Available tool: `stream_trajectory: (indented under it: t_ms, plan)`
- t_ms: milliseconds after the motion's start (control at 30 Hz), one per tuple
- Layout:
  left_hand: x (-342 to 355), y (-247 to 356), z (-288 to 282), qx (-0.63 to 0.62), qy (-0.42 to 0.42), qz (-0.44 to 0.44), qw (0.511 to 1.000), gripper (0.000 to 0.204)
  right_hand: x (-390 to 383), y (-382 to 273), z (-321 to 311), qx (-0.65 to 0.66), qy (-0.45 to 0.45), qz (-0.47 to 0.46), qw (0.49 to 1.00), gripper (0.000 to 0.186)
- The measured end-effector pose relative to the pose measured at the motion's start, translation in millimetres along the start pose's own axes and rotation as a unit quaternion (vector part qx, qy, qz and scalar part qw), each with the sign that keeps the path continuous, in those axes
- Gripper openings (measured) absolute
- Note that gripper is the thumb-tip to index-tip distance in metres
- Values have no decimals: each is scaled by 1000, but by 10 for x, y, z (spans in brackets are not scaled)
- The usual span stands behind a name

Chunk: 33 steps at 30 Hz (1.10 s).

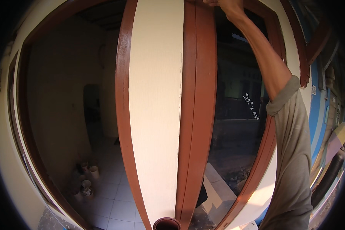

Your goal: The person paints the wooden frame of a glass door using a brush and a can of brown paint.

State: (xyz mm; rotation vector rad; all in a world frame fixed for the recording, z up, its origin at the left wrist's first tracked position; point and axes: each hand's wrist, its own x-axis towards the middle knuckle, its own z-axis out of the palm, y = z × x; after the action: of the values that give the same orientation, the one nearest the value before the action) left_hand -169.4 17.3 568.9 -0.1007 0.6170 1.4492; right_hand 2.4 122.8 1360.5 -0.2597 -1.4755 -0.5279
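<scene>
My right arm reaches up along the right side, its olive-grey sleeve [293, 153] rolled to the elbow. At the top edge of the view my right hand [229, 5] is beside the upper part of a brown window frame [204, 76]. Its fingers look curled together, but the picture cuts them off, so whatever they hold is hidden. Below, at the bottom edge, the round rim of a brown container [166, 219] shows, its inside dark. My left hand is out of view.
A cream wall strip [155, 96] separates the window from a brown-framed opening [122, 88]. Through the opening, several pots [87, 186] stand on a white tiled floor [115, 203]. The dark window glass [234, 130] bears white handwriting and reflections. A blue wall [317, 111] lies far right.
</scene>
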Motion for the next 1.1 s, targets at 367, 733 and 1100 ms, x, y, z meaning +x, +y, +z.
stream_trajectory:
  t_ms: [367, 733, 1100]
  plan:
    - [11, 24, 2, 2, -2, 2, 1000, 74, -159, -251, -44, -75, -83, -63, 992, 29]
    - [3, 24, 21, 6, -7, 0, 1000, 75, 193, -37, -41, -69, -18, -13, 997, 30]
    - [3, 75, -1, 0, -2, 21, 1000, 77, 262, 168, 223, 3, 73, -45, 996, 33]
